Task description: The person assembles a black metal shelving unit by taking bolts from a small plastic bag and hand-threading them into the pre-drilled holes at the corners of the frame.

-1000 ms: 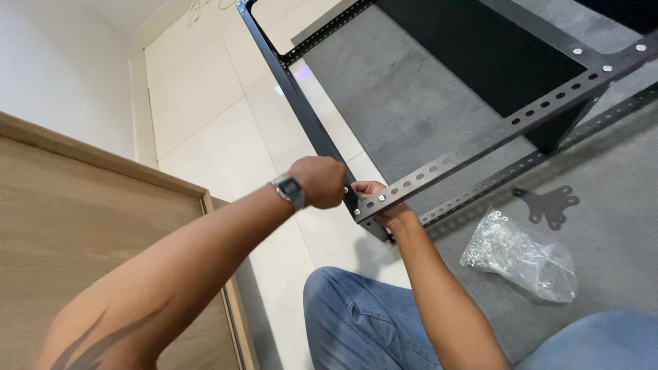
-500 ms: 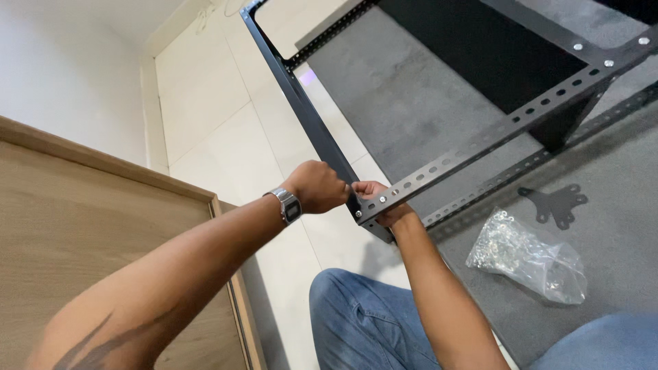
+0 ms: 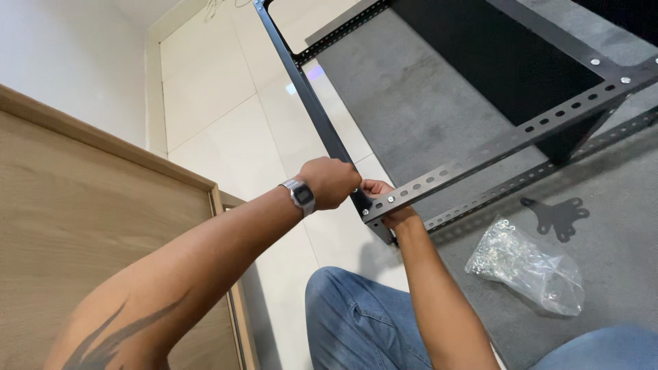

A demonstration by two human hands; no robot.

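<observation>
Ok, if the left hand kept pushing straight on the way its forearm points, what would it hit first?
Most likely the dark metal upright at the frame corner: the left hand already sits against it, with the right hand just beyond, under the perforated rail. Depth is hard to judge from above.

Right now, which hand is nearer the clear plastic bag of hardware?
Right. The right hand grips the frame corner, on the bag's side; the left hand sits beyond it.

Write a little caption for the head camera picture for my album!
Both hands, left and right, grip the corner of a black perforated metal frame.
</observation>
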